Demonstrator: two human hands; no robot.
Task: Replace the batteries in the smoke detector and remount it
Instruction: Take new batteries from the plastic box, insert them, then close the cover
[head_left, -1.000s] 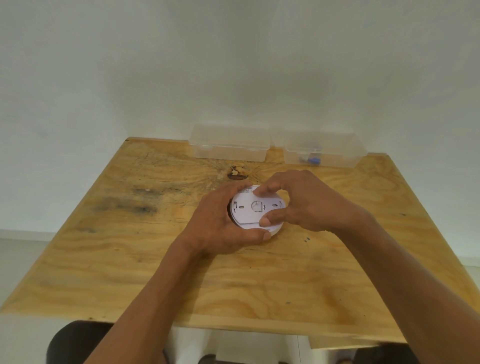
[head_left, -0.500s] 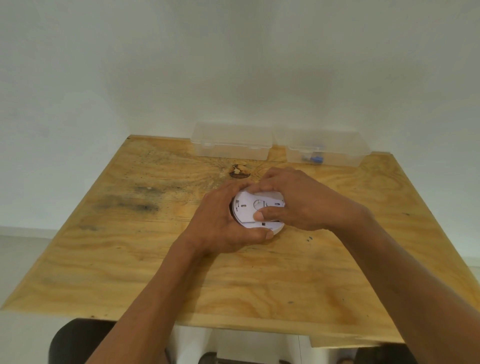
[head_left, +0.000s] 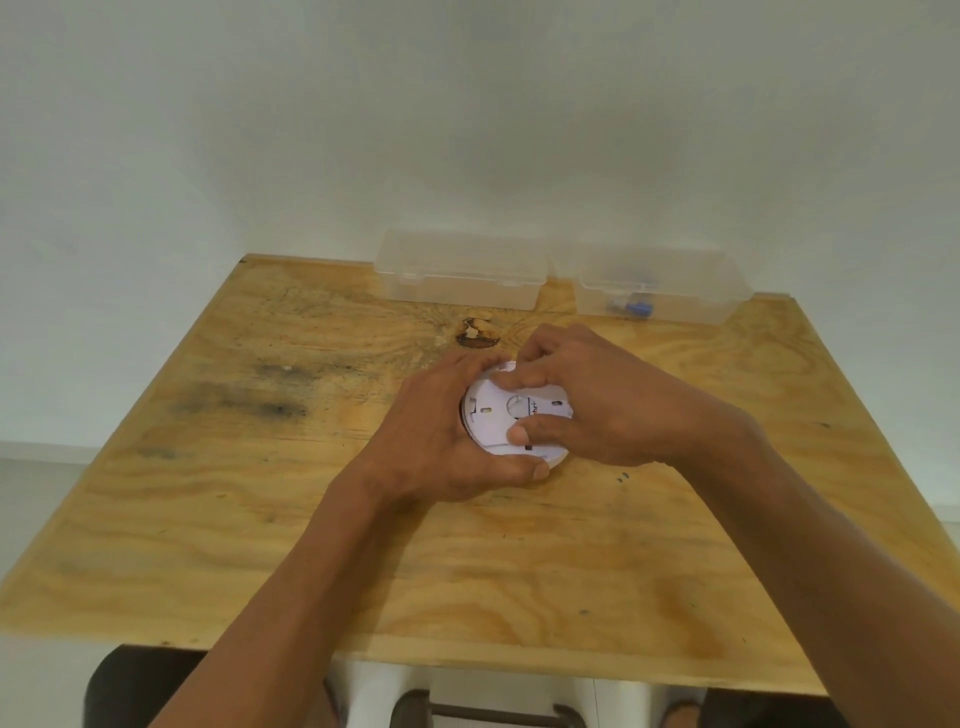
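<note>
1 smoke detector (head_left: 498, 421), white, round, back side up, centre of frame on the plywood table (head_left: 260, 519). Mounting slots and a round mark visible on the back.

2 hands, both on it. Left hand (head_left: 441, 441) wraps the left rim, fingers curled over the far edge, thumb along the near edge. Right hand (head_left: 597, 405) comes in from the right, thumb pressed on the back face, fingers bent over the top edge.

2 clear plastic boxes at the far table edge, upper centre, lids closed: left box (head_left: 462, 270) looks empty, right box (head_left: 660, 283) has small blue and white items inside, too small to identify.

Table: bare plywood, dark stains at left, 1 knot (head_left: 475, 332) just above the hands. Plain white wall (head_left: 467, 130) behind. Stool frame (head_left: 488, 712) visible at bottom edge under the table.
</note>
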